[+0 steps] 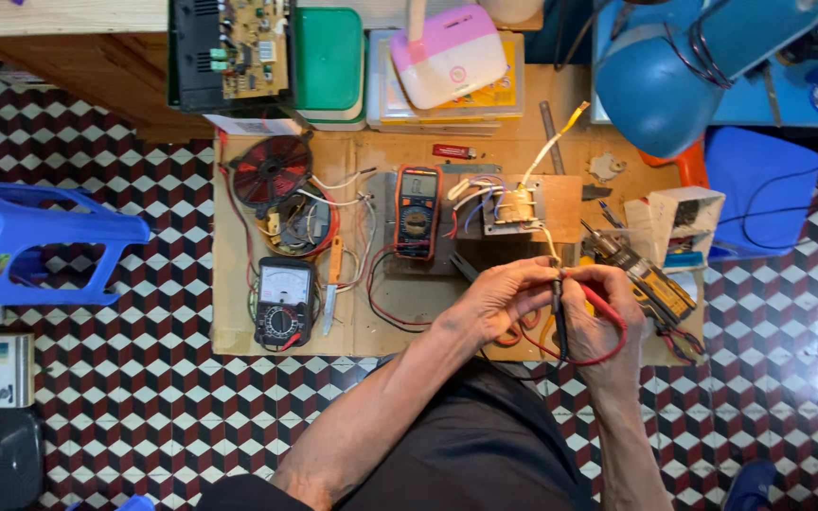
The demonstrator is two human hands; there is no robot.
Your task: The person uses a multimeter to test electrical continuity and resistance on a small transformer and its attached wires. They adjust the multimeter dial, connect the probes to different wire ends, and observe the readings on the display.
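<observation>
While both hands pinch the meter sticks, the left hand (499, 298) grips the black probe (558, 317) and the right hand (608, 317) the red probe (603, 308), tips just below the transformer (513, 210) for testing.

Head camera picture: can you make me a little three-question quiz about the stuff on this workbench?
1. True or false: the orange-edged digital multimeter lies to the right of the black analogue meter with a white dial, as the picture shows them.
2. Which colours are the two thin test probes that the left hand and right hand hold together? A) red and black B) green and white C) both yellow
3. Fill in: the round coil at the back left of the brown cardboard-covered bench is black and ____.

Key: 1 true; 2 A, the black probe and red probe; 3 red.
</observation>
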